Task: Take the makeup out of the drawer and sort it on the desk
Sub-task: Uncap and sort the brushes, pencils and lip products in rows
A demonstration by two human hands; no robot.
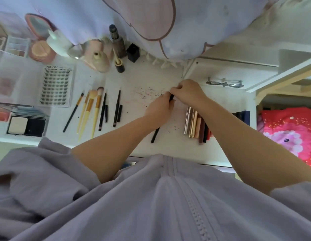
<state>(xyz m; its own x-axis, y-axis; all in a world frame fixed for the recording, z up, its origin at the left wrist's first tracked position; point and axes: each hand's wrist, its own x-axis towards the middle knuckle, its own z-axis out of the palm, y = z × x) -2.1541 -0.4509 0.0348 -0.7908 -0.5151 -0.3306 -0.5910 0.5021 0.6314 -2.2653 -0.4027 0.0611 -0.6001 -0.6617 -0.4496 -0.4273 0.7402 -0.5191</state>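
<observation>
Both hands meet over the middle of the desk (151, 73), toward its far edge. The left hand (159, 108) and the right hand (187, 91) have their fingers curled round a slim black pencil (171, 97), of which only a short stretch shows between them; whether they are capping it or twisting it I cannot tell. Dark flecks speckle the desk just beyond. Another black pencil (155, 135) lies under the left wrist near the front edge. Left of it runs a row of brushes (89, 110) and liners (116, 108); right, tight together, the lipsticks and tubes (196, 124). I'd say keep the pencil low over the desk, then lay it parallel with the liners.
</observation>
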